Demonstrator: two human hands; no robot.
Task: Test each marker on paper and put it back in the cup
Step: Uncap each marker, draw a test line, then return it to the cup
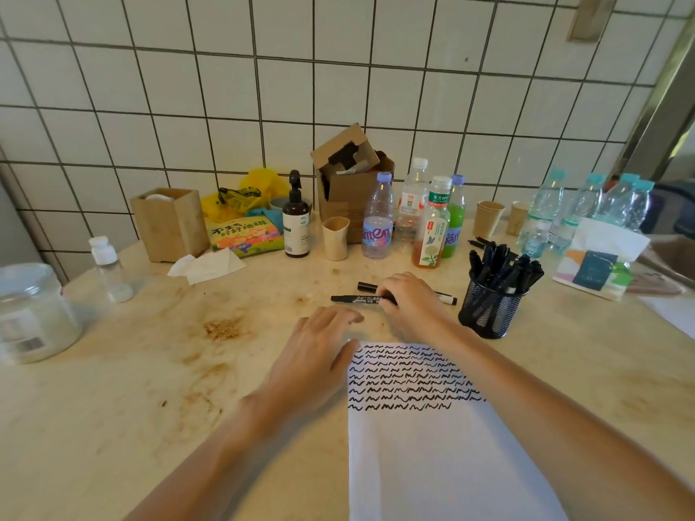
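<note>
The scribbled paper (pixel 432 426) lies under the flat, relaxed left hand (pixel 319 344), while the right hand (pixel 410 298) pinches a marker (pixel 353 298) on the bench beside the mesh cup (pixel 489 310); a careless lift may roll its neighbour away.

Left hand (pixel 319 340) flat, right hand (pixel 410 298) curled

A cardboard box (pixel 349 182) is stood against the tiled wall (pixel 263 88), beyond the hands. Plastic bottles (pixel 410 216) are grouped just in front of it. A wooden box (pixel 169 223), a pump bottle (pixel 296 220) and a picture book (pixel 244 236) are set further left. A clear jar (pixel 34 314) is seen far left.
</note>
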